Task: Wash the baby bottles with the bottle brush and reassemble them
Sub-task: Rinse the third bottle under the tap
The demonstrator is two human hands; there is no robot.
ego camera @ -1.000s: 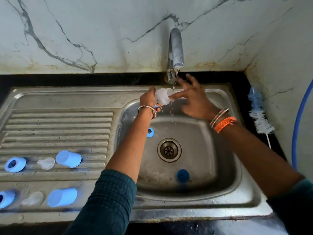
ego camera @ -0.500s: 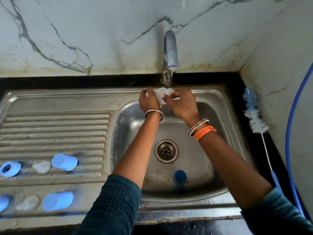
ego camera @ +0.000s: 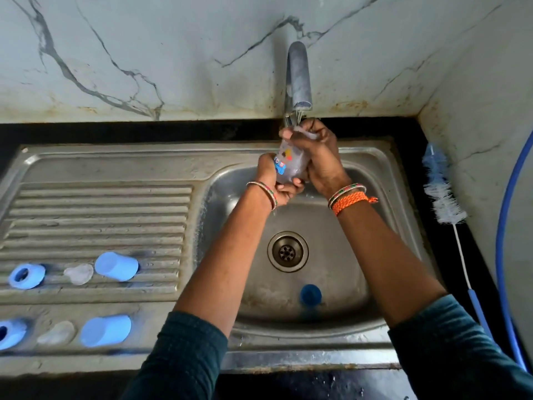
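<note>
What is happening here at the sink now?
A person holds a clear baby bottle under the tap, over the sink. The left hand grips its lower end, the right hand its top. The bottle brush lies unused on the counter at the right. Blue caps and rings wait on the drainboard.

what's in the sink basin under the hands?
On the sink floor: the drain and a blue cap nearer the front wall. The forearms cover parts of the floor; nothing can be told there.
</note>
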